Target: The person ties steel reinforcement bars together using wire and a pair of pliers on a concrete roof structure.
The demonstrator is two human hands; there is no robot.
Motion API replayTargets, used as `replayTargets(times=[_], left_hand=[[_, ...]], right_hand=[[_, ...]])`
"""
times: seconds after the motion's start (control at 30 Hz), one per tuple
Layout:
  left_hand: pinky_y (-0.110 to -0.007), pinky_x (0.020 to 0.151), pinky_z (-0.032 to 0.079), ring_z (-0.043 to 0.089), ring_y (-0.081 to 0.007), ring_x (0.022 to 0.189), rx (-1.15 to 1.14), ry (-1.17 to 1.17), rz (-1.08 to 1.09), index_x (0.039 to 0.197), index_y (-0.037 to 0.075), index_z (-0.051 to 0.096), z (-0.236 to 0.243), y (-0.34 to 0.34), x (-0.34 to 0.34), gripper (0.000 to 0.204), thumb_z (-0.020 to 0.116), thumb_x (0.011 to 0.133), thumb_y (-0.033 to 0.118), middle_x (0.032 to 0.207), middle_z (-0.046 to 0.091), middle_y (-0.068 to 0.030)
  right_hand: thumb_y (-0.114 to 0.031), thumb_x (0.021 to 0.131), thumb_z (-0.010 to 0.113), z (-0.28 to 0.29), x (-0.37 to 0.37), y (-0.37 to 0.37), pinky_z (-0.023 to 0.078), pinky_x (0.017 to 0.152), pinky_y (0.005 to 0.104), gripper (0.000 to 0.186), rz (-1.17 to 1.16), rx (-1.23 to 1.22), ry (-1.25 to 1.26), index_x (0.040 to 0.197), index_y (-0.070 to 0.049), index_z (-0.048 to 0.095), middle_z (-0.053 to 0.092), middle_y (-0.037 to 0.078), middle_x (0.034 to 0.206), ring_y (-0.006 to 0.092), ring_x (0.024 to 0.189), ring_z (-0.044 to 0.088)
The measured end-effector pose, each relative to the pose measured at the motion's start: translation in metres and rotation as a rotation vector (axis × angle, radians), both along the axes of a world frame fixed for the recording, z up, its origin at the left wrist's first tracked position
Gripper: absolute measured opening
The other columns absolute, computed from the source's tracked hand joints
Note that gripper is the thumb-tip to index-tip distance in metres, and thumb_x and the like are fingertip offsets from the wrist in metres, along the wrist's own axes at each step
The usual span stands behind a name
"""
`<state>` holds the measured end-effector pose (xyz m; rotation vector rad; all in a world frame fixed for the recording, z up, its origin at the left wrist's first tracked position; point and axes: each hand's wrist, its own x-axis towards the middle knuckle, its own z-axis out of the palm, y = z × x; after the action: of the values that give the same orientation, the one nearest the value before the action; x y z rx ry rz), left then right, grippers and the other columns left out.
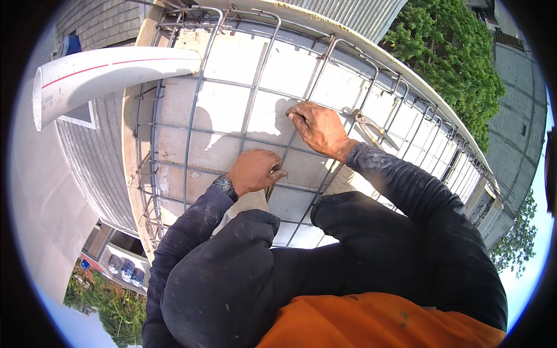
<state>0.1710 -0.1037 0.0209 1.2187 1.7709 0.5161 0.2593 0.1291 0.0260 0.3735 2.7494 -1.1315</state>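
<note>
My left hand (255, 171), with a watch on the wrist, has curled fingers low on the rebar grid (252, 88) beside a vertical bar; what they hold, if anything, is hidden. Higher and to the right, my right hand (319, 130) has fingers pinched close to a bar; anything between them is too small to make out. A pair of pliers (374, 127) with pale handles rests on the bars just right of that hand. Pale panels (226, 61) lie under the grid, with shadows across them.
A white pipe (110, 72) with a red line crosses the grid's upper left. A board edge (138, 185) borders the grid. My bent knees (348, 226) are close below my hands. Beyond stand corrugated sheets (354, 14), a grey block wall (516, 116) and leafy trees (441, 64).
</note>
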Motion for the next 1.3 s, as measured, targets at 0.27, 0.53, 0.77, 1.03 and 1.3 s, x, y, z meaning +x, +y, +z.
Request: replayTargets(times=[0.27, 0.53, 0.77, 1.03, 1.3], left_hand=[[-0.043, 0.086, 0.059, 0.073, -0.0319, 0.095, 0.325, 0.245, 0.688, 0.112, 0.006, 0.075, -0.002, 0.015, -0.085, 0.019, 0.067, 0.1, 0.018, 0.109, 0.074, -0.0114], [-0.044, 0.093, 0.056, 0.069, -0.0316, 0.105, 0.278, 0.366, 0.577, 0.119, 0.008, 0.077, -0.02, 0.021, -0.094, 0.027, 0.072, 0.096, 0.021, 0.111, 0.069, -0.0085], [-0.044, 0.092, 0.056, 0.068, -0.0296, 0.103, 0.349, 0.431, 0.613, 0.117, 0.008, 0.077, -0.03, 0.019, -0.087, 0.027, 0.075, 0.095, 0.024, 0.108, 0.068, -0.0069], [-0.043, 0.089, 0.056, 0.07, -0.0324, 0.1, 0.363, 0.462, 0.576, 0.114, 0.008, 0.079, -0.03, 0.018, -0.09, 0.025, 0.076, 0.094, 0.022, 0.108, 0.071, -0.0086], [-0.044, 0.086, 0.057, 0.071, -0.0333, 0.096, 0.426, 0.382, 0.647, 0.104, 0.005, 0.077, -0.033, 0.023, -0.091, 0.017, 0.075, 0.094, 0.018, 0.104, 0.072, -0.0091]], right_hand=[[-0.026, 0.104, 0.057, 0.015, -0.063, 0.024, 0.059, 0.076, 0.0509, 0.026, -0.052, 0.245, -0.121, 0.112, -0.005, 0.071, 0.076, 0.021, 0.084, 0.0416, 0.079, 0.075], [-0.025, 0.101, 0.057, 0.002, -0.099, -0.008, 0.059, 0.083, 0.0533, 0.026, -0.003, 0.278, -0.205, 0.108, -0.005, 0.072, 0.076, 0.025, 0.092, 0.0455, 0.087, 0.074], [-0.022, 0.095, 0.054, 0.004, -0.102, -0.012, 0.054, 0.104, 0.0461, 0.041, -0.073, -0.036, -0.355, 0.125, -0.003, 0.076, 0.076, 0.022, 0.122, 0.0406, 0.113, 0.072], [-0.014, 0.095, 0.057, 0.019, -0.121, 0.007, 0.056, 0.101, 0.0352, 0.041, -0.212, -0.368, -0.635, 0.13, -0.002, 0.075, 0.082, 0.011, 0.11, 0.0241, 0.104, 0.077], [-0.013, 0.098, 0.065, 0.015, -0.131, 0.004, 0.059, 0.077, 0.0297, 0.028, -0.211, -0.272, -0.619, 0.118, 0.002, 0.078, 0.082, 0.008, 0.092, 0.0133, 0.08, 0.076]])
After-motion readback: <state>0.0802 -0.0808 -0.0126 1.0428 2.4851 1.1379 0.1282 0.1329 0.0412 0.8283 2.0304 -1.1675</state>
